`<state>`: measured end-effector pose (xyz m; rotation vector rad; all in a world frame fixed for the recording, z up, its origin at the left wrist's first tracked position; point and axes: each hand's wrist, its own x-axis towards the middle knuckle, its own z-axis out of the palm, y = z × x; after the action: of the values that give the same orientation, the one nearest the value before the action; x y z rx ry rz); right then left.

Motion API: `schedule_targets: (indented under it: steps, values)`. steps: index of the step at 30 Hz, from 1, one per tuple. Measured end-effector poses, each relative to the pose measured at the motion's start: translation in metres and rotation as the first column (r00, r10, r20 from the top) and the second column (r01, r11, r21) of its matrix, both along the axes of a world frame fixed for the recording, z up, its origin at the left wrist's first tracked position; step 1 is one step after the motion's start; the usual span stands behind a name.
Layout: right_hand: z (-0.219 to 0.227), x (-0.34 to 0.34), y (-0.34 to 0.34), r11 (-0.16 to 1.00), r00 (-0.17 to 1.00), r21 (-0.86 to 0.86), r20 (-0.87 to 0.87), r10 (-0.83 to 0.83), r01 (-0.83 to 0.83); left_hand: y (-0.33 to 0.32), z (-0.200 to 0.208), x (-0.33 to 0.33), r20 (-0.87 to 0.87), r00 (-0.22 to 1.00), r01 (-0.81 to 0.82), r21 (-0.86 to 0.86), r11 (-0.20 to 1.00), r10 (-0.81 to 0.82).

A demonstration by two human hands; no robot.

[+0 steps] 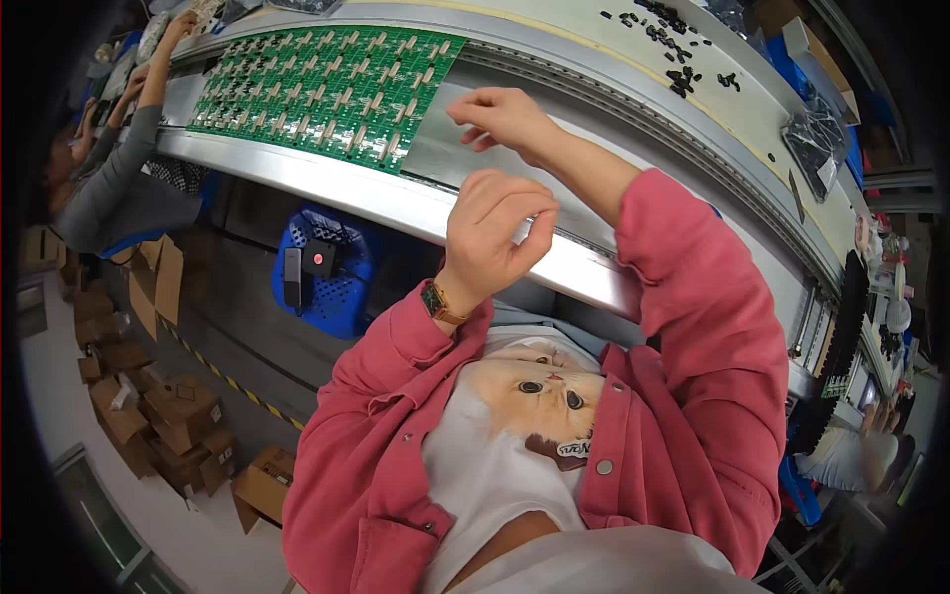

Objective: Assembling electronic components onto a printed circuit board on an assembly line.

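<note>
- Left hand [500, 233], mid-frame: loosely curled, contents cannot be told.
- Right hand [507, 121], above: half-curled, seemingly empty.
- Circuit boards [322, 96], upper left, are flanked by rails [297, 179], presumably for support.

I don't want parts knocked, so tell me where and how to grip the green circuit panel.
Probably by the right-hand edge of the green panel, coming from the right, where the right hand is. The panel lies flat with components crowding its top, while the bare metal surface beyond that edge leaves room to approach.
</note>
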<state>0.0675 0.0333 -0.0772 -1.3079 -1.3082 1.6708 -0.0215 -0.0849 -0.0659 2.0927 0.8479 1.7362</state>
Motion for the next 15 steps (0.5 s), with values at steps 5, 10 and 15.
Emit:
schedule_targets:
  steps: [5,10,15]
  values:
    - [-0.024,-0.159,0.006,0.971,0.975,-0.148,-0.147,0.165,-0.186,-0.019,-0.011,-0.108,-0.027,0.98,-0.2,-0.061,0.978,0.199]
    - [-0.036,-0.266,0.002,0.95,0.95,-0.178,-0.229,0.212,-0.255,-0.024,-0.018,-0.189,-0.077,0.944,-0.324,-0.036,0.946,0.32]
    - [-0.033,-0.276,-0.001,0.957,0.959,-0.165,-0.193,0.206,-0.239,-0.024,-0.021,-0.191,-0.123,0.927,-0.356,0.012,0.935,0.354]
